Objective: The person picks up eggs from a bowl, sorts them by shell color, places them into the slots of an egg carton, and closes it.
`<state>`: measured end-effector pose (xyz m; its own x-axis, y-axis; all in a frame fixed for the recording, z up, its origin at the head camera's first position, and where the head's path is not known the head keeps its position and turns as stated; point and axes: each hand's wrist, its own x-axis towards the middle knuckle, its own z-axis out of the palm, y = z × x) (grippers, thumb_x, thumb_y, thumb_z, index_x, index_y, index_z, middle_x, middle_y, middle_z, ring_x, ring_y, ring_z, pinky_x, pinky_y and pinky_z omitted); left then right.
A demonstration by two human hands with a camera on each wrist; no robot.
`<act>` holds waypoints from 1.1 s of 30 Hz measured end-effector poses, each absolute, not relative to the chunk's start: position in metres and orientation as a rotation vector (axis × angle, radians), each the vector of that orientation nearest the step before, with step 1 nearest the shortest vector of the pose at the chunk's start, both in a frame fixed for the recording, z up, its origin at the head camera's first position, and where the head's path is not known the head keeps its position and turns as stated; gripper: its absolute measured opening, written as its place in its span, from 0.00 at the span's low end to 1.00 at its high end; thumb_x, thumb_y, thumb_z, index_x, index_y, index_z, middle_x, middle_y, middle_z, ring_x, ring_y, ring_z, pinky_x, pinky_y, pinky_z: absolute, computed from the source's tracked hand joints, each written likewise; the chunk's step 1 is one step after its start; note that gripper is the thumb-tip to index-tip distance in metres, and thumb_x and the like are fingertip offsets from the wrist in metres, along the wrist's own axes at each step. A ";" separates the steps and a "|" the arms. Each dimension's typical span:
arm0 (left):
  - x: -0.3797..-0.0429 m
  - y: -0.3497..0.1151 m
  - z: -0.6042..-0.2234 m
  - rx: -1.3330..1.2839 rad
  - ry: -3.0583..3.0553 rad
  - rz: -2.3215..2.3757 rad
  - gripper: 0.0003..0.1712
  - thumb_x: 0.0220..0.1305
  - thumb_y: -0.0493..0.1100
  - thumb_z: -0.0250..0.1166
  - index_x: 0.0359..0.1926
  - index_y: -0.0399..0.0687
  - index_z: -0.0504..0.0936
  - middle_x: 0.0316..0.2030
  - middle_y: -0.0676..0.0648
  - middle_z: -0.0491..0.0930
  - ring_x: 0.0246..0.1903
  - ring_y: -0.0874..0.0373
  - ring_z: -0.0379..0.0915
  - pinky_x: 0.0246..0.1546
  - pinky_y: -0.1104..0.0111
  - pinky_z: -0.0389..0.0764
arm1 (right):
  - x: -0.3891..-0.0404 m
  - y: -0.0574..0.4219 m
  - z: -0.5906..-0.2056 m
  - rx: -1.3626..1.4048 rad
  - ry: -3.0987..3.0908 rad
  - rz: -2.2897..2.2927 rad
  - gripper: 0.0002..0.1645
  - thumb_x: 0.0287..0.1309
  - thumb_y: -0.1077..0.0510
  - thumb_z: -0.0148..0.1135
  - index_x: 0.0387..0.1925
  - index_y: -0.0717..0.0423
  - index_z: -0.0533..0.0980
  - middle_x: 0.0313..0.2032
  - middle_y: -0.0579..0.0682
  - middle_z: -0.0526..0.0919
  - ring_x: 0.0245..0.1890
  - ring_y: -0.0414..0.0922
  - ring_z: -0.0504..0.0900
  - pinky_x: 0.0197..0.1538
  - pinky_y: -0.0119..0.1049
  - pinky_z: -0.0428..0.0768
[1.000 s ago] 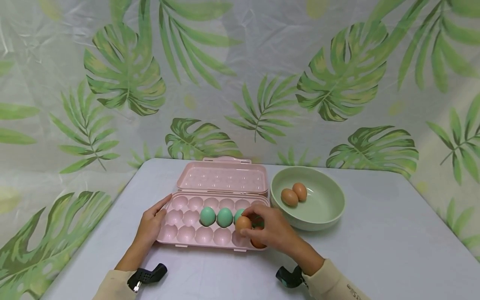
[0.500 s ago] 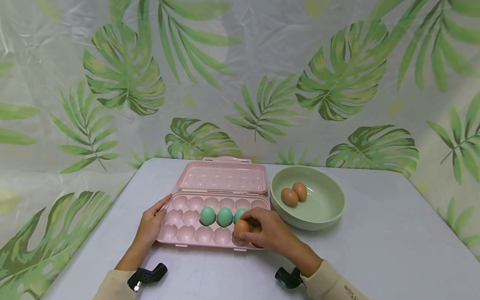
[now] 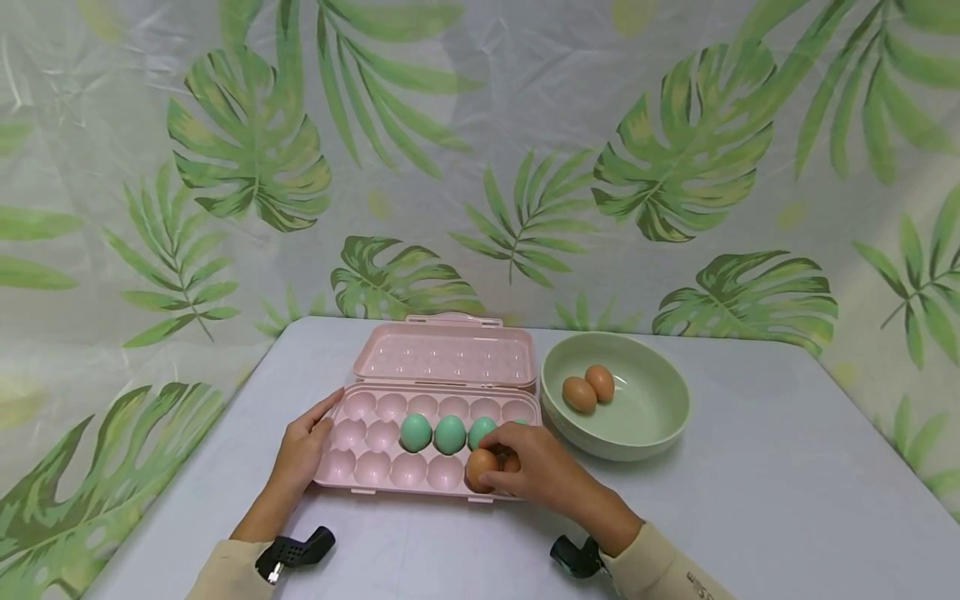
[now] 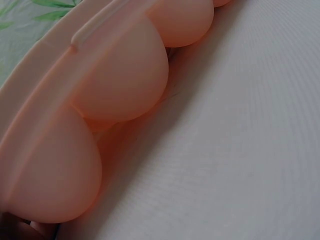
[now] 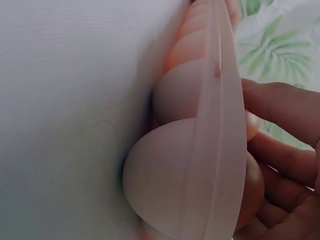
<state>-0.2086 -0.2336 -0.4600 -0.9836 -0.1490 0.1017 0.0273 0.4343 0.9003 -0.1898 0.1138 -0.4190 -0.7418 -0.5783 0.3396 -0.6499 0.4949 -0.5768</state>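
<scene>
While the left hand (image 3: 298,446) holds the left end of the box (image 3: 408,469), the right hand (image 3: 536,467) has hold of a brown egg (image 3: 480,471) just below the middle of the frame. The right thumb and first finger are bent round this egg, only as far apart as the egg is wide. The egg is in or just over the fifth cup from the left in the front row. I can't tell if it touches the bottom of the cup. The left thumb and pointing finger lie at the edge of the box, and the other left fingers are hard to see.

Another brown egg (image 3: 512,463) peeks out behind the right fingers, in the last cup of the front row. In the middle row, three green eggs (image 3: 450,434) show well, and a bit of a fourth green egg (image 3: 521,422) pokes out above the right hand. The pink lid (image 3: 446,354) lies back, behind the cups.

Right of the box is a green bowl (image 3: 648,417). Two brown eggs (image 3: 579,394) sit side by side in its left part. It all stands on a white counter (image 3: 787,467), and a leafy cloth (image 3: 540,75) hangs across the top.
</scene>
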 end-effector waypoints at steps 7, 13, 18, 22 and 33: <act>-0.207 -0.234 -0.458 0.078 -2.509 -1.601 0.26 0.73 0.38 0.44 0.69 0.45 0.67 0.69 0.45 0.62 0.72 0.49 0.49 0.71 0.53 0.51 | -0.190 0.113 -0.419 1.104 -2.625 1.033 0.18 0.46 0.56 0.75 0.41 0.55 0.82 0.35 0.43 0.82 0.33 0.39 0.77 0.36 0.27 0.77; -0.208 -0.234 -0.460 0.094 -2.518 -1.580 0.26 0.72 0.38 0.45 0.69 0.45 0.67 0.69 0.45 0.63 0.71 0.49 0.50 0.70 0.53 0.53 | -0.189 0.113 -0.418 1.106 -2.634 1.045 0.18 0.47 0.57 0.75 0.41 0.55 0.82 0.36 0.43 0.82 0.34 0.39 0.78 0.38 0.29 0.78; -0.209 -0.235 -0.461 0.094 -2.516 -1.589 0.26 0.72 0.37 0.45 0.69 0.45 0.67 0.69 0.45 0.63 0.72 0.48 0.49 0.71 0.53 0.52 | -0.189 0.114 -0.419 1.115 -2.625 1.075 0.17 0.47 0.59 0.75 0.41 0.56 0.81 0.36 0.44 0.82 0.35 0.40 0.79 0.39 0.33 0.79; -0.209 -0.234 -0.461 0.078 -2.507 -1.605 0.26 0.72 0.37 0.44 0.69 0.44 0.67 0.69 0.45 0.63 0.72 0.49 0.49 0.71 0.53 0.52 | -0.191 0.115 -0.418 1.106 -2.616 1.085 0.17 0.47 0.60 0.75 0.41 0.57 0.81 0.35 0.45 0.82 0.33 0.41 0.79 0.36 0.33 0.80; -0.209 -0.235 -0.461 0.062 -2.498 -1.619 0.26 0.72 0.37 0.44 0.69 0.44 0.67 0.69 0.45 0.63 0.71 0.50 0.49 0.71 0.54 0.52 | -0.194 0.123 -0.411 1.046 -2.594 1.168 0.18 0.51 0.59 0.73 0.44 0.60 0.80 0.40 0.51 0.84 0.39 0.48 0.83 0.44 0.40 0.83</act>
